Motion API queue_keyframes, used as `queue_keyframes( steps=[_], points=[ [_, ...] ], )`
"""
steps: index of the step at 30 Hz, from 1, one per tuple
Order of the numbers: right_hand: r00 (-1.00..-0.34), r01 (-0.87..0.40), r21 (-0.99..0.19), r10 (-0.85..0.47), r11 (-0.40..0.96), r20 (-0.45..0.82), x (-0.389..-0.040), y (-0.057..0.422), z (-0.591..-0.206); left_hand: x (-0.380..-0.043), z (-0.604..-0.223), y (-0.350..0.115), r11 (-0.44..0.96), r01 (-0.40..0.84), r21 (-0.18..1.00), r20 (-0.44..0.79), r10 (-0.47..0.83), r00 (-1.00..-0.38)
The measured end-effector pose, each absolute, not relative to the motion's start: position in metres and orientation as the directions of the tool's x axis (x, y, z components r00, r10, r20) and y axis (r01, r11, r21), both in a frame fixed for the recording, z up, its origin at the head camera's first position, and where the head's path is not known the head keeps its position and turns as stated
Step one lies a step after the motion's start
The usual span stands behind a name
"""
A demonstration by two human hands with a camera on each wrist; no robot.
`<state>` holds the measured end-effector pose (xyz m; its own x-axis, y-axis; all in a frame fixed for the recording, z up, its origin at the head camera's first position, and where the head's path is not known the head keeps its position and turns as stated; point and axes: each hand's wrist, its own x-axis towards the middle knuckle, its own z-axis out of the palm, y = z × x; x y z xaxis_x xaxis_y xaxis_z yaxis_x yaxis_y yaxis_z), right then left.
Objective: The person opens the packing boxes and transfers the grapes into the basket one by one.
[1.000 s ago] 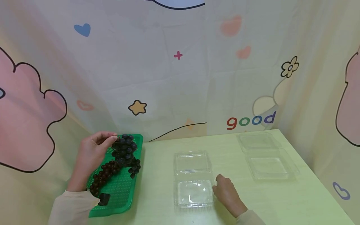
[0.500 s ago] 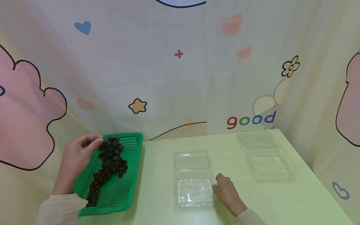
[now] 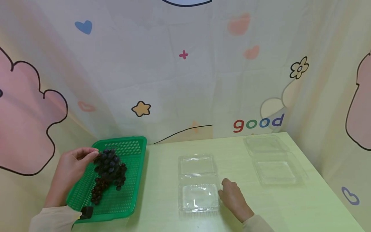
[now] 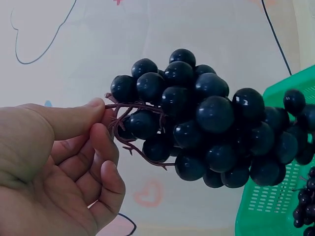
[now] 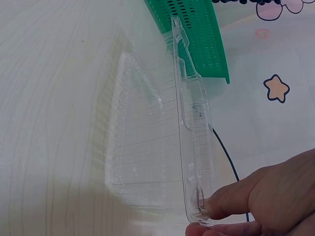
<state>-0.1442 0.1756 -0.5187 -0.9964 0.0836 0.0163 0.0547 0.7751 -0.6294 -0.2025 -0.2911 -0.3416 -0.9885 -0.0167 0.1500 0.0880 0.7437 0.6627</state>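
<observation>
My left hand pinches the brown stem of a bunch of dark grapes between thumb and index finger. The bunch hangs over the green basket at the left of the table. Below it, a smaller bunch of reddish-brown grapes lies in the basket, partly covered by the dark bunch in the head view. At the right side of a clear plastic clamshell box, which lies open, my right hand pinches the rim between thumb and fingers.
Another clear clamshell box lies open at the back right of the table. A printed cloth hangs behind the table. A small black block sits at the left cuff.
My left hand has moved left and down with the dark grapes, bringing them lower over the basket. The basket has shifted slightly left at its near end. My right hand stays at the box.
</observation>
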Motion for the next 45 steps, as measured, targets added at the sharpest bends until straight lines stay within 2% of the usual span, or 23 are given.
queue_keyframes(
  steps=[20, 37, 45],
  points=[
    [-0.995, 0.080, -0.621, 0.101, 0.780, -0.001, -0.144, 0.176, -0.518, -0.202, -0.362, -0.321, 0.764, 0.026, 0.645, -0.073, 0.095, -0.993],
    [-0.995, 0.073, -0.620, 0.099, 0.781, 0.007, -0.144, 0.176, -0.519, -0.204, -0.372, -0.341, 0.776, -0.022, 0.631, -0.260, 0.184, -0.948],
    [-0.995, 0.071, -0.617, 0.099, 0.784, 0.011, -0.145, 0.176, -0.519, -0.208, -0.380, -0.345, 0.777, -0.029, 0.629, -0.303, 0.210, -0.930]
  ],
)
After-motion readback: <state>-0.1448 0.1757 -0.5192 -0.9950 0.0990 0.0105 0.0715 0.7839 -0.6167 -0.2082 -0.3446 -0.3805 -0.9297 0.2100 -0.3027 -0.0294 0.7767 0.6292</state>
